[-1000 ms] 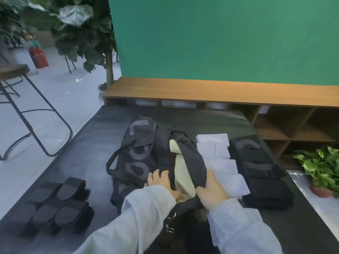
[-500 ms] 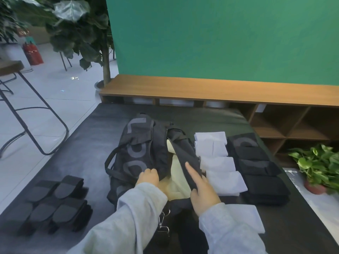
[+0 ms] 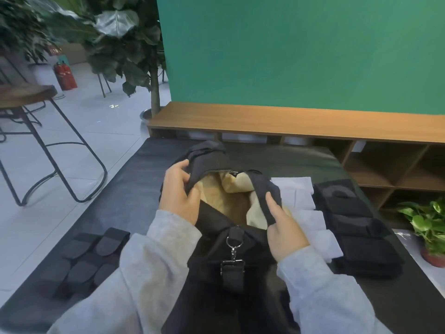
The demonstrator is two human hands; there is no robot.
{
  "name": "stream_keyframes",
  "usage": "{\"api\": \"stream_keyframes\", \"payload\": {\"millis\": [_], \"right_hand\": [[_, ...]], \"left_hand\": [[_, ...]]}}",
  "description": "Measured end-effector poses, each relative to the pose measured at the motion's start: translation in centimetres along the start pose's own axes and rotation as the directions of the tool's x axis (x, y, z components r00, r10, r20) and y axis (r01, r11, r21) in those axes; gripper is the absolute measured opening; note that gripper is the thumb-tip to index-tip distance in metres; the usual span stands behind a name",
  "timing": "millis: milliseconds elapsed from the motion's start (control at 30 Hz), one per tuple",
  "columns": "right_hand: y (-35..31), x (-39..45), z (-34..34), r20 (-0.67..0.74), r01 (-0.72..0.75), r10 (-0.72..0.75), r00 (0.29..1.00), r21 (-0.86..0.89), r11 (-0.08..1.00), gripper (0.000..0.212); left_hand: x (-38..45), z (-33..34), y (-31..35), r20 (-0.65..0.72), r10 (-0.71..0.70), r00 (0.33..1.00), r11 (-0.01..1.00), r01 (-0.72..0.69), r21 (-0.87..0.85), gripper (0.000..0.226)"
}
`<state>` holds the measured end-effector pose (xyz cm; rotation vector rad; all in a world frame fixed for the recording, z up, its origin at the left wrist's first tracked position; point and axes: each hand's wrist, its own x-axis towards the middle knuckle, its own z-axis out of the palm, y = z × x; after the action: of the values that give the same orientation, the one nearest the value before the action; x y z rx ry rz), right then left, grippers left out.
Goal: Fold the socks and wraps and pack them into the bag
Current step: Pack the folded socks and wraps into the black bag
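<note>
A black duffel bag (image 3: 216, 227) lies in the middle of the dark table, its mouth spread to show a beige lining (image 3: 224, 201). My left hand (image 3: 179, 196) grips the left flap of the opening and holds it raised. My right hand (image 3: 283, 225) pinches the right edge of the opening and pulls it outward. Folded white socks (image 3: 305, 206) lie in a row just right of the bag. Folded black socks (image 3: 351, 222) lie in a row beyond them. Rolled black wraps (image 3: 89, 259) sit at the table's left front.
The dark table (image 3: 289, 160) ends at a low wooden shelf unit (image 3: 313, 124) before a green wall. A potted plant (image 3: 431, 225) stands on the floor at right. A metal-legged stool (image 3: 26, 95) and a tall plant (image 3: 125, 44) stand at left.
Both hands have taken hold of the opening's edges and pulled them apart. The bag's mouth is now wide, its left flap lifted, and the view has moved closer.
</note>
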<state>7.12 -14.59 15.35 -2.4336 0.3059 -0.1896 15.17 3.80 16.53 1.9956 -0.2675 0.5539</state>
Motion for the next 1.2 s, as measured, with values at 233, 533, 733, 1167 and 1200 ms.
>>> {"api": "stream_keyframes", "payload": {"millis": [233, 533, 733, 1167, 1200], "right_hand": [[0.6, 0.0, 0.8, 0.085, -0.131, 0.116, 0.99, 0.189, 0.973, 0.067], [0.8, -0.6, -0.4, 0.108, -0.284, 0.274, 0.956, 0.09, 0.955, 0.068], [0.4, 0.4, -0.9, -0.109, -0.218, 0.2, 0.974, -0.189, 0.957, 0.059], [-0.2, 9.3, -0.7, 0.251, -0.229, 0.307, 0.918, -0.297, 0.927, 0.037], [0.1, 9.4, -0.5, 0.262, -0.251, 0.341, 0.903, -0.324, 0.912, 0.039]], "left_hand": [[-2.6, -1.5, -3.8, 0.066, -0.122, 0.99, 0.992, 0.121, 0.02, 0.035], [-0.2, -3.7, -3.5, 0.475, -0.261, 0.84, 0.876, 0.0, 0.481, 0.071], [-0.1, -3.2, -4.2, 0.592, -0.348, 0.727, 0.79, -0.113, 0.603, 0.074], [3.0, 0.5, -6.5, 0.265, -0.513, 0.817, 0.688, 0.206, 0.696, 0.066], [3.1, 0.8, -6.7, 0.237, -0.547, 0.803, 0.675, 0.256, 0.692, 0.082]]}}
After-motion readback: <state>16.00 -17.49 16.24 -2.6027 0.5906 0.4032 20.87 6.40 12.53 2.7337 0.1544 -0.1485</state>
